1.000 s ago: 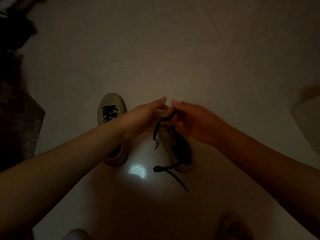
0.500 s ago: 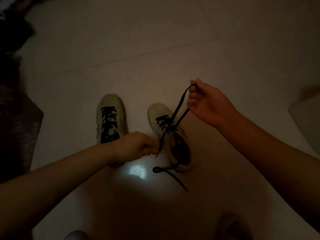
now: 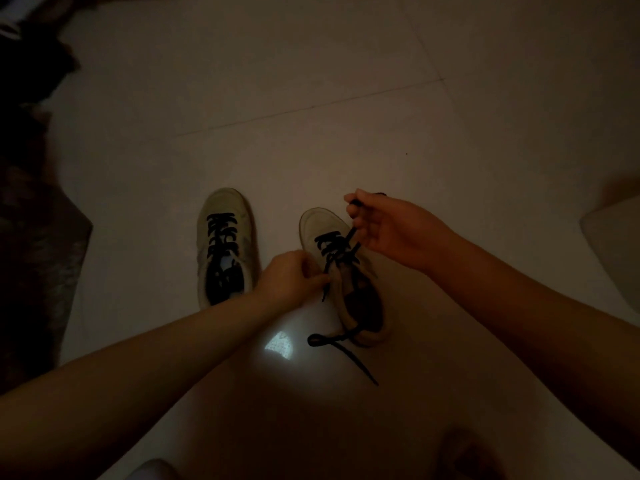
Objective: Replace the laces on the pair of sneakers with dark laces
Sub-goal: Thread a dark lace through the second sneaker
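Note:
Two pale sneakers stand side by side on the tiled floor in dim light. The left sneaker [image 3: 227,244] carries dark laces up its front. The right sneaker [image 3: 341,271] has a dark lace [image 3: 337,245] threaded through its lower eyelets. My right hand [image 3: 388,230] pinches one end of that lace and holds it taut just above the toe. My left hand [image 3: 289,278] pinches the lace's other end at the shoe's inner side. Another dark lace [image 3: 341,351] trails on the floor from the heel.
A dark rug or cloth [image 3: 31,244] lies along the left edge. A pale object [image 3: 613,244] juts in at the right edge. A bright reflection [image 3: 278,346] glints on the floor tiles near the heel. My feet show faintly at the bottom.
My right hand has come down closer to the toe of the right sneaker, shortening the taut lace. My left hand stays at the shoe's inner side.

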Demonstrator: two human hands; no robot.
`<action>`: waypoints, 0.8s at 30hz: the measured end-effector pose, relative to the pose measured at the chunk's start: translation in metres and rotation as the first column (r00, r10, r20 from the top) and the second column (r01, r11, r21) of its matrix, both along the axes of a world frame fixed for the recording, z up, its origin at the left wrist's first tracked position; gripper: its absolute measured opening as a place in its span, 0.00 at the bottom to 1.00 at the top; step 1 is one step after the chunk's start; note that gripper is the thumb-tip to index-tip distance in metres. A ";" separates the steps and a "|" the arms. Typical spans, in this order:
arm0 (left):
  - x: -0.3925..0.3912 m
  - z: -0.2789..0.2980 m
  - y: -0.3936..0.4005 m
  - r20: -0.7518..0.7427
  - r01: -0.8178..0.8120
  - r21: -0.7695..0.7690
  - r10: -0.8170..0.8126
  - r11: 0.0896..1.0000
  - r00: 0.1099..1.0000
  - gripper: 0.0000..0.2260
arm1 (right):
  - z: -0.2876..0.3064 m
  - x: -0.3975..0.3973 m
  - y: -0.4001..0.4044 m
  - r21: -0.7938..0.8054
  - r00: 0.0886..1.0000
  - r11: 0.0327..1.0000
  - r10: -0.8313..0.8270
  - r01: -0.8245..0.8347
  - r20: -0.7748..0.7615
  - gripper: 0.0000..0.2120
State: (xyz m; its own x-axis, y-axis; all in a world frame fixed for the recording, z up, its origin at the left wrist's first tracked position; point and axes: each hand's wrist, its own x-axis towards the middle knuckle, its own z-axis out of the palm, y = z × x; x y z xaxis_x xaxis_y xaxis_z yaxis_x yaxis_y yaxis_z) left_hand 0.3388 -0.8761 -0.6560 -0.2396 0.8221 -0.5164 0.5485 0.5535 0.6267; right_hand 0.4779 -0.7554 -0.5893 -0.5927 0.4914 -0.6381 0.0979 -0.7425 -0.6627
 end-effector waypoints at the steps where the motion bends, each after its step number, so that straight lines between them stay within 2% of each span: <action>1: 0.002 -0.002 -0.003 0.022 0.026 -0.034 -0.025 0.999 0.999 0.08 | 0.001 0.000 0.001 0.001 1.000 1.000 -0.002 0.002 -0.002 0.08; 4: 0.005 -0.006 -0.007 0.155 0.048 -0.087 -0.034 0.995 0.987 0.07 | -0.002 0.001 0.001 -0.003 1.000 1.000 -0.003 0.003 0.007 0.07; 7: 0.007 -0.007 -0.009 0.207 -0.029 -0.113 0.052 0.993 0.977 0.03 | -0.007 0.002 -0.002 -0.031 1.000 0.999 0.009 -0.009 0.028 0.07; 10: 0.006 -0.006 -0.011 0.278 -0.029 -0.156 0.072 0.987 0.958 0.05 | -0.008 0.002 -0.004 -0.038 0.999 0.999 0.023 -0.021 0.039 0.07; 12: 0.006 -0.001 -0.011 0.330 -0.065 -0.157 0.115 0.985 0.937 0.06 | -0.009 0.002 -0.004 0.016 0.991 0.998 0.062 -0.064 0.118 0.08; 14: 0.009 0.005 -0.010 0.448 -0.261 -0.172 0.311 0.950 0.838 0.06 | -0.013 0.005 -0.007 0.166 0.947 0.969 0.132 -0.186 0.292 0.09; 16: 0.010 0.012 -0.007 0.559 -0.473 -0.223 0.510 0.852 0.654 0.07 | -0.019 0.010 -0.012 0.358 0.875 0.867 0.163 -0.347 0.455 0.07; 18: 0.009 0.014 -0.004 0.605 -0.569 -0.245 0.582 0.785 0.543 0.09 | -0.026 0.015 -0.018 0.529 0.794 0.653 0.188 -0.541 0.579 0.06; 20: 0.008 0.017 -0.002 0.603 -0.587 -0.230 0.587 0.776 0.540 0.09 | -0.032 0.017 -0.025 0.561 0.663 0.384 0.219 -0.733 0.716 0.08; 21: 0.008 0.018 -0.001 0.590 -0.584 -0.217 0.581 0.782 0.560 0.09 | -0.033 0.017 -0.028 0.542 0.607 0.294 0.219 -0.787 0.764 0.09; 24: 0.010 0.016 -0.002 0.575 -0.585 -0.168 0.561 0.794 0.596 0.10 | -0.038 0.013 -0.031 0.469 0.507 0.206 0.211 -0.859 0.836 0.10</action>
